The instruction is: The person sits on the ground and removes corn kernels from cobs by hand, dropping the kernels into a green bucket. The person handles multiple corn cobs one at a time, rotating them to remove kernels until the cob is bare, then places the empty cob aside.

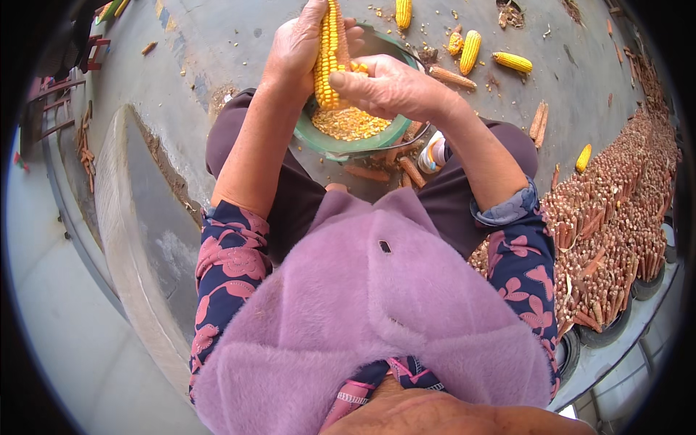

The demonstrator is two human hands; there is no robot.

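A partly shelled ear of yellow corn (328,65) is in my left hand (293,51), tilted nearly upright over a green bucket (326,144). Kernels still cover its left side, while a bare reddish strip of cob shows along the right. My right hand (397,87) presses in from the right, its thumb against the ear's lower part. Several loose kernels (359,68) sit between that thumb and the curled fingers. Below both hands, shelled corn kernels (350,124) lie in the bucket, whose far side is partly hidden by my hands.
Whole ears of corn (470,51) and bare cobs (453,78) are scattered on the concrete floor beyond the bucket. A large pile of stacked cobs (609,217) rises at right, edged by tires (603,329). A concrete slab (157,239) stands at left, near a red stool (97,53).
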